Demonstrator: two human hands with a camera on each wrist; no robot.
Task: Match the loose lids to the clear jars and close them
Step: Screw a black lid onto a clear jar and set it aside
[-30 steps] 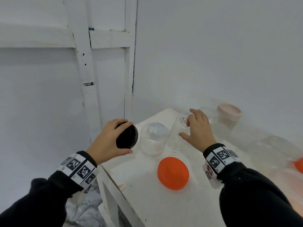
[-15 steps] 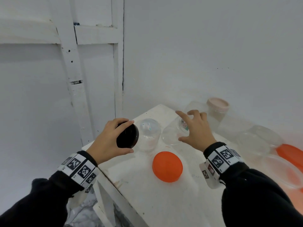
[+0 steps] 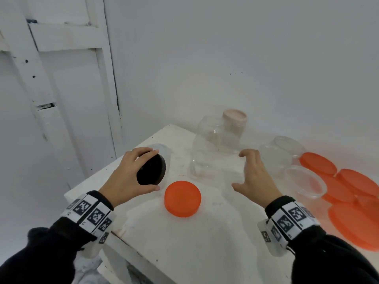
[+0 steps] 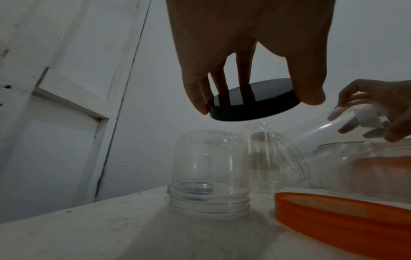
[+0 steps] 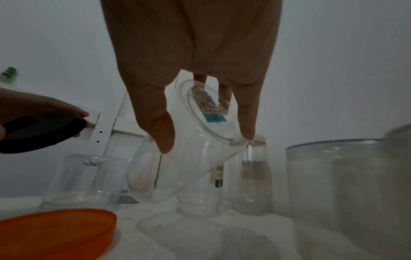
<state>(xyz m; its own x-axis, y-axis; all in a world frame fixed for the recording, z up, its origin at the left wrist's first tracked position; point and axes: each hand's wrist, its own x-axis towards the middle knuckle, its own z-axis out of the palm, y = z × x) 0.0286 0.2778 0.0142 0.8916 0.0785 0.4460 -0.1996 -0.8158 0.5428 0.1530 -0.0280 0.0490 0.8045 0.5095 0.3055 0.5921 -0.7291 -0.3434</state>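
Observation:
My left hand grips a round black lid by its rim and holds it in the air above a small clear jar that stands upside down near the table's left corner. With thumb and fingers round its labelled base, my right hand holds a clear jar. That jar is tilted, its open mouth pointing down and left just above the table. An orange lid lies on the white table between my hands.
A clear jar with a pale pink lid stands at the back by the wall. Wide clear containers and several flat orange lids crowd the right side. The table's left edge drops off beside my left hand.
My right hand has lifted the clear jar off the table, tilted it and drawn it to the right. The left hand still holds the black lid in about the same place.

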